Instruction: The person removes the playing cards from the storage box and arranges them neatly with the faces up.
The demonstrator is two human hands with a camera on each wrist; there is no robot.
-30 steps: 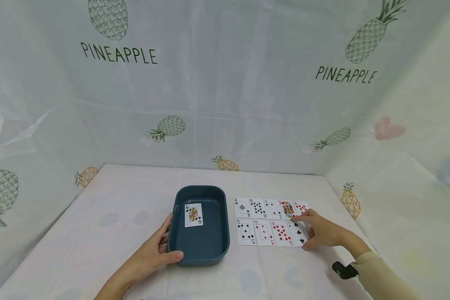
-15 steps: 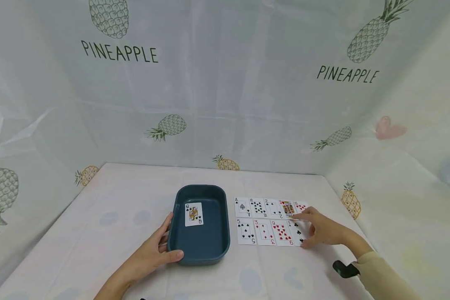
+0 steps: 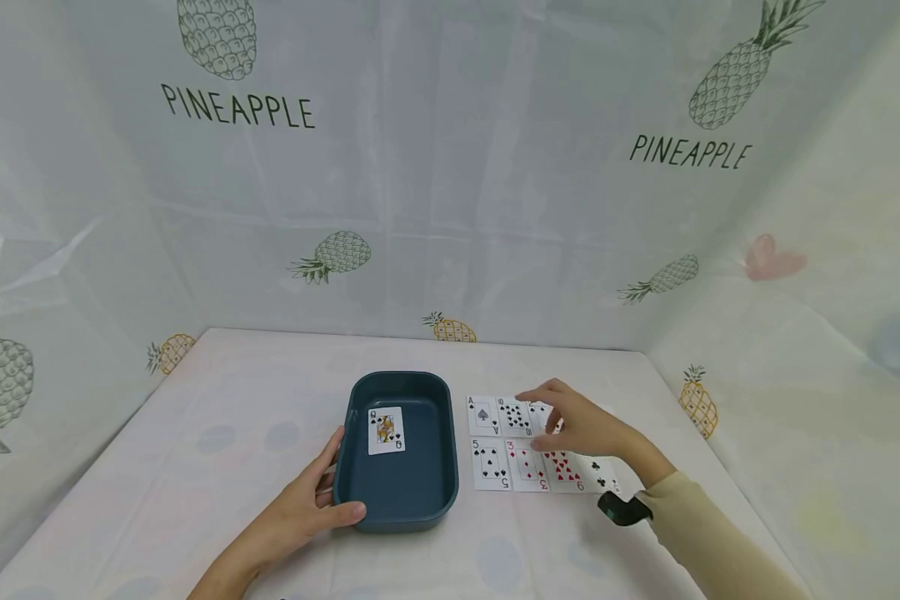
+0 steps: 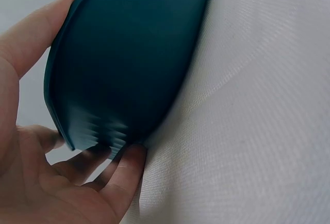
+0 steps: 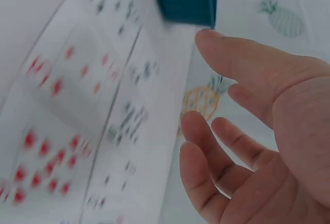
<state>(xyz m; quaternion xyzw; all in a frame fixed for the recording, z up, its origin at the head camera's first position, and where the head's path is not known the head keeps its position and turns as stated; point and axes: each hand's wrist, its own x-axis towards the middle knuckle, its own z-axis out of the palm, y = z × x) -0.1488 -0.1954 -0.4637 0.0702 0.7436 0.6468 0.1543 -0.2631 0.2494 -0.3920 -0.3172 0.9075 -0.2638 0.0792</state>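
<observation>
My left hand [image 3: 303, 504] grips the left side of a dark blue tray [image 3: 412, 500], thumb at the near rim. The left wrist view shows fingers curled around the tray's wall [image 4: 129, 53]. A queen card [image 3: 386, 430] lies face up in the tray. To the right, playing cards lie face up in two rows. My right hand [image 3: 581, 425] is over them, fingers apart and bent, holding nothing in the right wrist view. Its fingertips are near the black ten [image 3: 513, 419] and the three of diamonds [image 3: 527, 473]. It partly hides the right-hand cards.
At the left end of the rows are the ace of spades [image 3: 482, 417] and a black five [image 3: 489, 465]. The nine of hearts [image 3: 566, 473] is below the right hand. A pineapple-print sheet [image 3: 450, 250] rises behind the table [image 3: 270, 375].
My right hand has moved left from the right-hand end of the cards towards the ten and the three. The left hand, tray and queen have not visibly moved.
</observation>
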